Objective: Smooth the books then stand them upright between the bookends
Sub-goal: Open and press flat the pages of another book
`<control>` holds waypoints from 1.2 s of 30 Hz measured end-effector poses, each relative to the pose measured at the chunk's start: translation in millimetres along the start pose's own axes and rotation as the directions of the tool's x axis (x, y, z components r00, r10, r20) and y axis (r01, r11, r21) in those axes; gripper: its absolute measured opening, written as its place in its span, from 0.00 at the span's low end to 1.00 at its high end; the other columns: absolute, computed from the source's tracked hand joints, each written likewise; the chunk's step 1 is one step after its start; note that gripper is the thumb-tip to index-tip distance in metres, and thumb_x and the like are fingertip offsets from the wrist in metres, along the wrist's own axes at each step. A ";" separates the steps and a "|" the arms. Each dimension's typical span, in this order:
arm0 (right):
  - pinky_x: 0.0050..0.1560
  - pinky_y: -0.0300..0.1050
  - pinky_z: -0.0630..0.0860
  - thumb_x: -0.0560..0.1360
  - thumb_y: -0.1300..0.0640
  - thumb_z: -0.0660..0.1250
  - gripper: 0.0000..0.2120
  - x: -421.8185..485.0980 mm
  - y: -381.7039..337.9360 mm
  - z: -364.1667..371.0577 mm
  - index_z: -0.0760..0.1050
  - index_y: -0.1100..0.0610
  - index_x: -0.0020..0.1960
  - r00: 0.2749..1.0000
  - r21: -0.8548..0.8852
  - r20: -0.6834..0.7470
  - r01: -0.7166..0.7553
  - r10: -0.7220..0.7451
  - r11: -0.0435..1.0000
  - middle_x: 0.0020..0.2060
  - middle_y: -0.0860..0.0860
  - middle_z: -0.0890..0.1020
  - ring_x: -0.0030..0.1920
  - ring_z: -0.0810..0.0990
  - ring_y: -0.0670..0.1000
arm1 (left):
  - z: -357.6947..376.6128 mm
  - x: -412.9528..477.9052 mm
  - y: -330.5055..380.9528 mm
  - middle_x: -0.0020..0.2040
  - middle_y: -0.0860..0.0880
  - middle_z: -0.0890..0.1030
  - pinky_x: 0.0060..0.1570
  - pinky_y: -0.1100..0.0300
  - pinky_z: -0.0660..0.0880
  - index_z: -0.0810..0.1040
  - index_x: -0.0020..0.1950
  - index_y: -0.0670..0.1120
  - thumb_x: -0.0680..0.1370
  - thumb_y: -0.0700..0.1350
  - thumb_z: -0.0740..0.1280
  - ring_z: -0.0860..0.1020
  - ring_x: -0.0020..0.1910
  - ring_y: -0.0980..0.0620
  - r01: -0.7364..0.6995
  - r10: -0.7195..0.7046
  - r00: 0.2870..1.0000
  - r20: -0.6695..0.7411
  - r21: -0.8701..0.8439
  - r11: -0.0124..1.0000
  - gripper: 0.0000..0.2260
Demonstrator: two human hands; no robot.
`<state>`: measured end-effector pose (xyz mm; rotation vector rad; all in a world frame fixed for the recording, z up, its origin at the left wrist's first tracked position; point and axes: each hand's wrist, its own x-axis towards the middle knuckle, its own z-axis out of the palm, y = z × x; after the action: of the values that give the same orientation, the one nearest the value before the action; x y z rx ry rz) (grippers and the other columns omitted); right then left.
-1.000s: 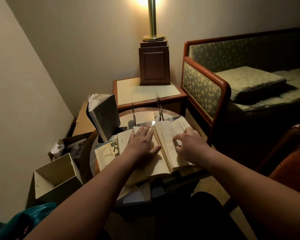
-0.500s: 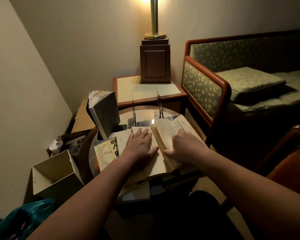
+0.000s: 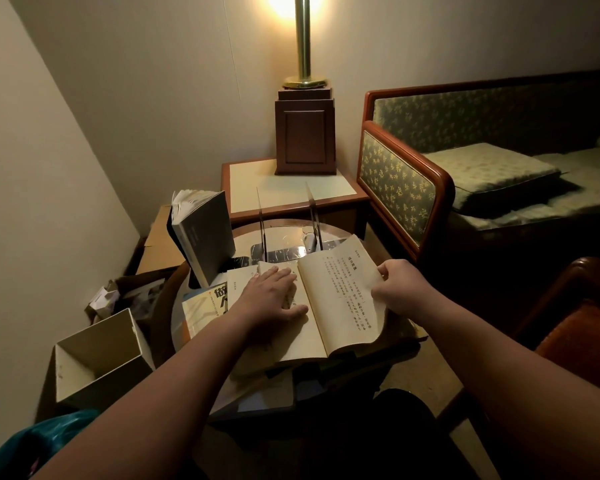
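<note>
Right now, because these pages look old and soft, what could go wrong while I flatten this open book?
1. Your right hand pinches the bowed right-hand pages of the open book at their edge; pulling could crease or tear them.
2. The grey book stands tilted outside the bookends, unsupported; your left hand, pressing flat nearby, might topple it.

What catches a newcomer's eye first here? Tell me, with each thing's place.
An open book lies on the round table, the left hand flat on its left page, the right hand gripping its right pages' edge. Behind, a lit lamp glows on the corner side table. A grey book stands upright left of two clear bookends.
</note>
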<state>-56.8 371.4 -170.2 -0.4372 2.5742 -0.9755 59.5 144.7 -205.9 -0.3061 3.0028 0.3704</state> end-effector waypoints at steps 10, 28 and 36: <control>0.45 0.38 0.75 0.76 0.51 0.69 0.23 -10.7 34.6 17.4 0.68 0.50 0.69 0.964 -0.268 -0.162 0.162 -0.211 0.950 0.64 0.50 0.70 0.59 0.73 0.51 | -3.5 -1.1 14.1 0.82 0.53 0.51 0.71 0.30 0.38 0.45 0.80 0.63 0.77 0.70 0.53 0.45 0.80 0.45 0.083 -0.087 0.994 0.073 0.051 0.995 0.34; 0.77 0.58 0.54 0.78 0.55 0.67 0.31 -25.1 37.1 21.0 0.59 0.53 0.78 0.805 -0.577 0.249 0.570 -0.538 0.586 0.78 0.52 0.61 0.78 0.59 0.54 | -12.0 10.5 49.7 0.82 0.49 0.46 0.72 0.36 0.35 0.49 0.82 0.50 0.65 0.79 0.62 0.48 0.80 0.44 -0.054 0.035 0.969 0.245 0.072 0.996 0.55; 0.75 0.47 0.40 0.75 0.29 0.38 0.41 -12.7 23.0 26.5 0.44 0.52 0.81 0.867 -0.509 0.393 0.484 -0.308 0.712 0.80 0.50 0.45 0.79 0.43 0.51 | -2.4 10.9 47.1 0.82 0.49 0.42 0.71 0.40 0.31 0.45 0.82 0.51 0.62 0.80 0.63 0.42 0.80 0.47 -0.058 0.043 0.970 0.240 0.055 0.997 0.58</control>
<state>-37.9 377.8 -201.7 -1.2564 2.5063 -0.1368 38.8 186.8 -194.1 -0.1658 2.7827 0.2944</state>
